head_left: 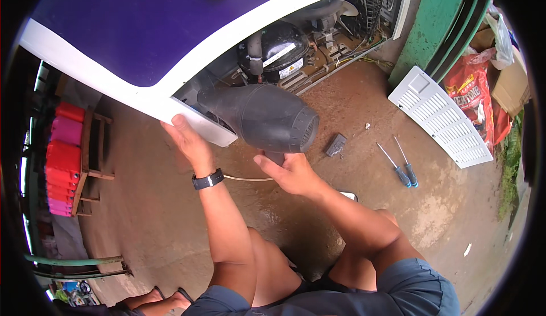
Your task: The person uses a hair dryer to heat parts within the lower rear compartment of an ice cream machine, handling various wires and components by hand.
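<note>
The right hand [293,174] has its fingers wrapped around the handle of a dark hair dryer [270,116], closed firmly on it. The dryer sits near the centre of the view, its narrow end pointing to 10 o'clock, into the open lower bay of a white and purple cabinet [142,31], and its round rear grille facing between 3 and 4 o'clock. At 8 o'clock from the dryer, the left hand [190,142] touches the cabinet's white edge, thumb against it; I cannot tell how far its other fingers curl, as they are partly hidden. A dark watch [208,179] circles the left wrist.

Measured from the dryer, a shiny black compressor [276,36] lies at 12 o'clock inside the bay. On the wet brown floor [364,202], a dark block [336,145] is near 4 o'clock, with two screwdrivers [405,175] side by side farther out. A white slatted panel [441,117] stands at 3 o'clock, just beside a red bag [469,85]. Stacked red and pink plastic seats [63,159] are at 9 o'clock, and another person's feet [170,298] at 7 o'clock.
</note>
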`<state>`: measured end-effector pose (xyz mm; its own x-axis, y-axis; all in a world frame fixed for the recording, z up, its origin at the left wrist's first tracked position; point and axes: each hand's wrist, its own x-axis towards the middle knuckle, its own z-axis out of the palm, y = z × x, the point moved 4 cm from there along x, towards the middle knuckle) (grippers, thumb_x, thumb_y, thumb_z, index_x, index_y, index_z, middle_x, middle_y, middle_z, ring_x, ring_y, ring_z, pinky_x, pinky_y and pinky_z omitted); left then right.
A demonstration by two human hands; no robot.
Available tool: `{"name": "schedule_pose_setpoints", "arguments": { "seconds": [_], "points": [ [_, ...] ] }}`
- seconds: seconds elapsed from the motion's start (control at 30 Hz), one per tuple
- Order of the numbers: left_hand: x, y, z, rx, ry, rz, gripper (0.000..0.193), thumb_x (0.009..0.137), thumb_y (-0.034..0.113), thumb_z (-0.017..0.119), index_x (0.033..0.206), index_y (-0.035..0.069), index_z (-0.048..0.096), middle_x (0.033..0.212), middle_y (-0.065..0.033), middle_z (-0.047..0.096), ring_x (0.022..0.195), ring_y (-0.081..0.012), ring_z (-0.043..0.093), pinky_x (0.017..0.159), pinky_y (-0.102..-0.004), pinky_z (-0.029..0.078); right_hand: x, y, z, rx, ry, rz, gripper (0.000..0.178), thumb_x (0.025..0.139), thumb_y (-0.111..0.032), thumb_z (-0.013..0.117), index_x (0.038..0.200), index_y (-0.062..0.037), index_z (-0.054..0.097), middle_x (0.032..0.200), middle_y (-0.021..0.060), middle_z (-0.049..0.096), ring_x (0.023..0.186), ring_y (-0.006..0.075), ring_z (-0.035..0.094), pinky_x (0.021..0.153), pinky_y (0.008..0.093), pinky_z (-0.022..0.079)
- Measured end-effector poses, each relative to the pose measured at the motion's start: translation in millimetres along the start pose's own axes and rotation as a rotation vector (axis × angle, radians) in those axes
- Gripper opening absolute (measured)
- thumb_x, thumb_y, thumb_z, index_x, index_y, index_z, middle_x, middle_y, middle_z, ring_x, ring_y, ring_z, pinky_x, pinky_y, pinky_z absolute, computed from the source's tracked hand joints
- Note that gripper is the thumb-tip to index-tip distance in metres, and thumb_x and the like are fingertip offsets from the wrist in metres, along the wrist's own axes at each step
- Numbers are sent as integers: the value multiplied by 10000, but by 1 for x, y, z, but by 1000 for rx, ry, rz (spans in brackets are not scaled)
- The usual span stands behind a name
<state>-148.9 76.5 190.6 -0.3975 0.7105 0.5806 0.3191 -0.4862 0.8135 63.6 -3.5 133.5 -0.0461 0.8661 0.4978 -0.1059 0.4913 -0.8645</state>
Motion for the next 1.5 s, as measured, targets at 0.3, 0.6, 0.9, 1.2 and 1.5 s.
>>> {"name": "schedule_pose_setpoints", "arguments": {
  "seconds": [0.3,0.6,0.9,1.2,1.5],
  "points": [
    [3,-9,-4,3,-17,-26,1006,970,788,507,1610,51,263,1535,-150,436,1384,-282,466,1136,-440,404,0,3,6,78,-69,277,512,965,-159,742,1412,-61,512,952,62,647,835,163,592,776,352,513],
    [1,-9,-7,-83,-82,-96,1001,975,781,501,1621,60,248,1565,-146,401,1420,-283,433,1169,-460,372,11,-12,1,147,-82,336,621,965,-144,729,1517,-73,452,1157,103,690,971,191,644,869,364,529],
    [-1,-3,-4,-140,-91,-125,1019,982,769,501,1643,45,222,1596,-144,371,1476,-276,377,1231,-435,290,16,-13,2,208,-57,373,660,968,-129,717,1550,-78,409,1286,146,679,1155,218,648,974,355,508],
    [-1,-3,-5,-94,-82,-103,1023,980,770,502,1642,40,225,1611,-146,359,1489,-278,363,1233,-437,284,14,-13,5,106,-73,300,670,977,-139,704,1568,-97,390,1245,163,688,1094,247,672,934,386,524],
    [-3,-3,-3,-145,-71,-125,1007,973,775,512,1618,42,266,1573,-151,405,1453,-280,407,1220,-441,305,12,-3,12,126,-72,171,629,962,-144,732,1516,-89,441,1114,118,693,903,198,641,832,373,530]
  ]
}}
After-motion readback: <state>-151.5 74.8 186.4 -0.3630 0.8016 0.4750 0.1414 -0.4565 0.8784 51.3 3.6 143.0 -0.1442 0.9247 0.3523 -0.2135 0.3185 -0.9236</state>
